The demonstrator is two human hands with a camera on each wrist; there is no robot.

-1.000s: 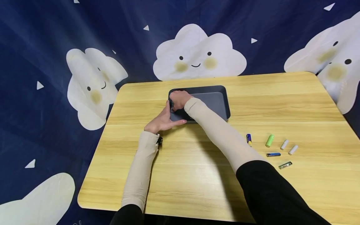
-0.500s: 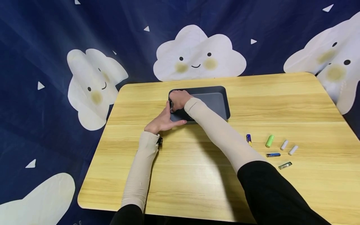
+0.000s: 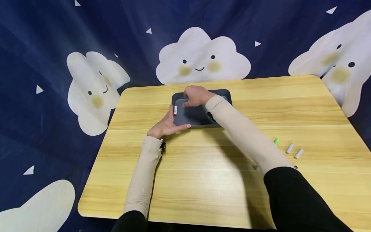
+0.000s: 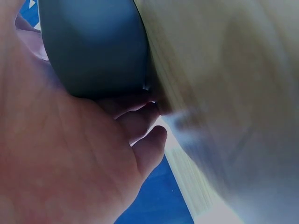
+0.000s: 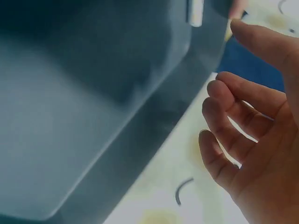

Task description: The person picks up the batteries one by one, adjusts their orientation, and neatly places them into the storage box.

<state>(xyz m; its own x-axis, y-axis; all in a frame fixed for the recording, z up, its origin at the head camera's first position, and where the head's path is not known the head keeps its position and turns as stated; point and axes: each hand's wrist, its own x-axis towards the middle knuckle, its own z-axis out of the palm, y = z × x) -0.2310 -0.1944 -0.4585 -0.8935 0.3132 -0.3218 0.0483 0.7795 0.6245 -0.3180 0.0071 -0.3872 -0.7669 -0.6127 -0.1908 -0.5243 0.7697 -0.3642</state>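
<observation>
My left hand (image 3: 165, 126) sits at the near left corner of a dark grey tray (image 3: 191, 120). Its straight fingers lie along the left wall, and the thumb stretches along the front one; the left wrist view shows the palm close against the tray's outer side (image 4: 96, 51). A white battery (image 3: 175, 110) stands lengthwise by the tray's left wall, inside it. Over the tray is my right hand (image 3: 197, 96), a short way right of that battery. In the right wrist view its loosely bent fingers (image 5: 224, 151) hold nothing.
On the right of the wooden table (image 3: 179, 183) lie two white batteries (image 3: 290, 148) and a green battery (image 3: 276, 141), the green one partly behind my right sleeve (image 3: 252, 138). More batteries show only slightly around the sleeve. A blue cloud-print curtain (image 3: 139, 58) hangs behind the table.
My right hand has lifted away from the tray's left end and moved right, its fingers loosening. The white battery there has come into sight. My left hand has stayed at the corner.
</observation>
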